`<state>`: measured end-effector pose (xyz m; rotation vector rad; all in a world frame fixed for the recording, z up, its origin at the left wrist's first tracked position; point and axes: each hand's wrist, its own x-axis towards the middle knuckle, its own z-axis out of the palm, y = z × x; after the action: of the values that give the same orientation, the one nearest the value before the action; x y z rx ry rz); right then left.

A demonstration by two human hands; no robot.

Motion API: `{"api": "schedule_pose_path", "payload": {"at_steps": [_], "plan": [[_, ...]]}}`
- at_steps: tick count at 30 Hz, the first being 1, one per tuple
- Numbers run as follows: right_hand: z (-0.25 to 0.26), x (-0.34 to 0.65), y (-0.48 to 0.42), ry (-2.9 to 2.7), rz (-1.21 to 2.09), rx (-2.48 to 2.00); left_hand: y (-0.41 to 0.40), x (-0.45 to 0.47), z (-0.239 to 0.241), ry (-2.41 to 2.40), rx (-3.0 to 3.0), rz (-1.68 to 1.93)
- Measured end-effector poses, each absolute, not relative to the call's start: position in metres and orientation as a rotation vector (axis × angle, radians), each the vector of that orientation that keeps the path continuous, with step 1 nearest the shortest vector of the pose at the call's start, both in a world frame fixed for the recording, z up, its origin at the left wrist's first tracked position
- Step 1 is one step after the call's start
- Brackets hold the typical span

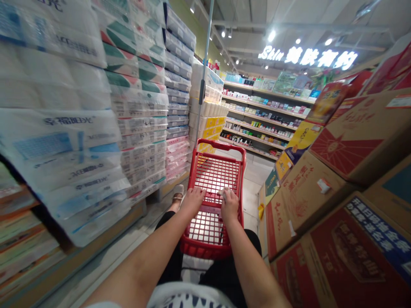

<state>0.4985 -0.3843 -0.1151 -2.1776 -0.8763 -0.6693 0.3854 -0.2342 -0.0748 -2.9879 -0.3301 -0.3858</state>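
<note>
Red shopping trolley [212, 199]: my left hand [193, 200] and right hand [229, 206] between side edges — grasp unclear; seemingly pushing; next move wants steering.

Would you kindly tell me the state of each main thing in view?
Red cart: upright, under both hands
Left hand: on the cart, fingers bent
Right hand: on the cart, fingers bent
Tissue packs: wrapped, stacked
Cartons: stacked, closed where visible
Wall shelves: stocked
Sign: lit
Ceiling lights: lit
</note>
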Motion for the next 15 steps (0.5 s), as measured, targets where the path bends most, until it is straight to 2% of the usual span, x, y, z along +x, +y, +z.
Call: {"api": "schedule_pose_path", "payload": {"at_steps": [5,10,15], "plan": [[-0.114,0.494,-0.383,-1.227,-0.564,-2.068,-0.233,0.386,-0.075,-0.333,-2.98,-0.377],[-0.113,0.492,-0.379,-0.944,-0.635,-2.09,-0.232,0.386,-0.076,-0.331,-2.981,-0.379],[-0.11,0.488,-0.366,-1.256,-0.457,-2.018,-0.233,0.384,-0.072,-0.352,-2.97,-0.408]]}}
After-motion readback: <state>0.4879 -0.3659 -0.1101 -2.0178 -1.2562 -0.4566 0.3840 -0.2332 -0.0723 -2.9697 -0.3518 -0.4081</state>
